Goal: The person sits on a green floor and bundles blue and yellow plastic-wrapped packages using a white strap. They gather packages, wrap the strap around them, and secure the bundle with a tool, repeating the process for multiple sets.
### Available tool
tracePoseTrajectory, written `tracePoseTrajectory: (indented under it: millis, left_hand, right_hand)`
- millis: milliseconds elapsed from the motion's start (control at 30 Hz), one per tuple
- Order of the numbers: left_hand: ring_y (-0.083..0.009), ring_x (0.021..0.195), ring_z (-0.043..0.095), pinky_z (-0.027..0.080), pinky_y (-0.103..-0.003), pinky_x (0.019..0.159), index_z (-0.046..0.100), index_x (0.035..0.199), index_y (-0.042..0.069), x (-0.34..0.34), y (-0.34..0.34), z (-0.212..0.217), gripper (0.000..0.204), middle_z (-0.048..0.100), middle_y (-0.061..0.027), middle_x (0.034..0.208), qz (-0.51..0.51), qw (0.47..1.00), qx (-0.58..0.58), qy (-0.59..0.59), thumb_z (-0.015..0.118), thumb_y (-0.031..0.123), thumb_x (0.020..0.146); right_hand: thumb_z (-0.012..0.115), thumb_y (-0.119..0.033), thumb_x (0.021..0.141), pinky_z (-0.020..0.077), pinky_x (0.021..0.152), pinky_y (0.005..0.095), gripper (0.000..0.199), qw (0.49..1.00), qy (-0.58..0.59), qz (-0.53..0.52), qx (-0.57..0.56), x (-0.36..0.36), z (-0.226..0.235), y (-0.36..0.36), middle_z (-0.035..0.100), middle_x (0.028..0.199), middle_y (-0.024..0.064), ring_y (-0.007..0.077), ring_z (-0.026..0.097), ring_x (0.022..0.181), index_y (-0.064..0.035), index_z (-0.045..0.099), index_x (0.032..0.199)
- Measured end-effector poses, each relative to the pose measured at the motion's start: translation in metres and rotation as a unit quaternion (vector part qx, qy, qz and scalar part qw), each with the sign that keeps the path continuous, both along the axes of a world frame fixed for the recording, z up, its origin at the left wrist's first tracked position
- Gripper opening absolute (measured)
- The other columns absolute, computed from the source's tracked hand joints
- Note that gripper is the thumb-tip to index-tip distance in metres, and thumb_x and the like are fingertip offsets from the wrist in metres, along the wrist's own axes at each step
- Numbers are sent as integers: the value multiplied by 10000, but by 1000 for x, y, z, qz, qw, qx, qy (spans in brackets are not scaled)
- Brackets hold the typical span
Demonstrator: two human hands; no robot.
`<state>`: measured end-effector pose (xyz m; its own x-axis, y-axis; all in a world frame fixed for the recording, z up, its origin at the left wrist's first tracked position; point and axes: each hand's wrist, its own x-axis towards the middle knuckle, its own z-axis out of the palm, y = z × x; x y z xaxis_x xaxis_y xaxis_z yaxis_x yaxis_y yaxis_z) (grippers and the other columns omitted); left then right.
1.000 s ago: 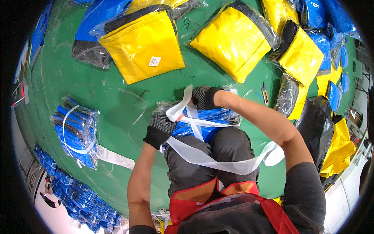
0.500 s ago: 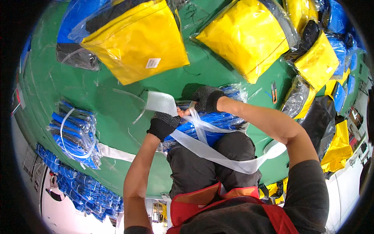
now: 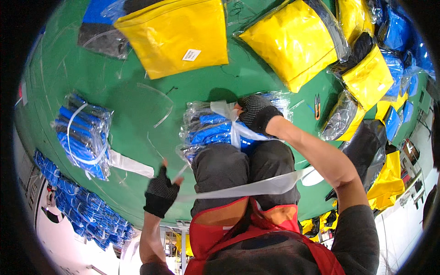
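A bundle of blue and dark pieces in clear plastic (image 3: 208, 130) lies just beyond my knees. Around it a flat white strap (image 3: 234, 137) crosses itself on top. My right hand (image 3: 256, 112), in a black dotted fingerless glove, grips the strap at the crossing. My left hand (image 3: 162, 190), gloved alike, is off the bundle at lower left, with thumb and forefinger spread. A loose length of white strap (image 3: 256, 187) runs across my lap from a white roll (image 3: 312, 176) under my right forearm. Its blurred left end reaches close to my left hand.
On the green surface (image 3: 133, 105), a tied blue bundle (image 3: 85, 137) lies at left. Large yellow packs (image 3: 183, 36) lie at the far side. Orange-handled thread snips (image 3: 317, 107) sit at right, before piled yellow and blue packs (image 3: 366, 78). More blue bundles (image 3: 87, 211) are at lower left.
My left hand has left the strap crossing and moved down and left. My right hand stays at the bundle, slightly farther right. The loose strap has straightened across my lap.
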<state>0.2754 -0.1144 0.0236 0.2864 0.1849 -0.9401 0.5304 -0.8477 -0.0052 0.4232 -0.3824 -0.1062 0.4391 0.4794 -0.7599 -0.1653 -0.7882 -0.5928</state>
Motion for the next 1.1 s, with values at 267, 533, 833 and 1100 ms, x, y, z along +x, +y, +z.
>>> tracePoseTrajectory:
  millis: [267,533,833,1100]
  left_hand:
    - [-401,646,564,436,-468,592,589,712,36,-106,-21,-38,431,571,-196,660,93,938,-124,-310,463,410,885]
    - [-284,618,590,446,-387,603,650,794,16,-54,-54,-118,440,623,-165,708,149,901,-148,-379,543,440,834]
    - [-332,624,589,451,-420,601,651,779,52,-52,-49,-139,458,606,-183,673,195,893,-147,-377,586,505,751]
    - [-153,578,458,386,-314,551,541,739,51,-152,-46,-176,244,489,-32,626,401,692,-224,-557,470,237,880]
  right_hand:
    - [529,-337,872,431,577,331,365,950,47,-268,155,-59,23,8,568,652,133,221,537,585,19,578,811]
    - [474,-374,915,387,594,282,379,875,-26,-464,137,-149,66,10,556,668,43,152,491,615,-43,592,775]
    - [485,-258,903,437,570,374,256,986,-113,-79,97,-210,123,21,543,673,201,323,565,603,-24,589,898]
    - [523,-118,791,464,637,408,107,897,-67,305,313,-152,18,154,608,756,170,332,603,722,-28,573,817]
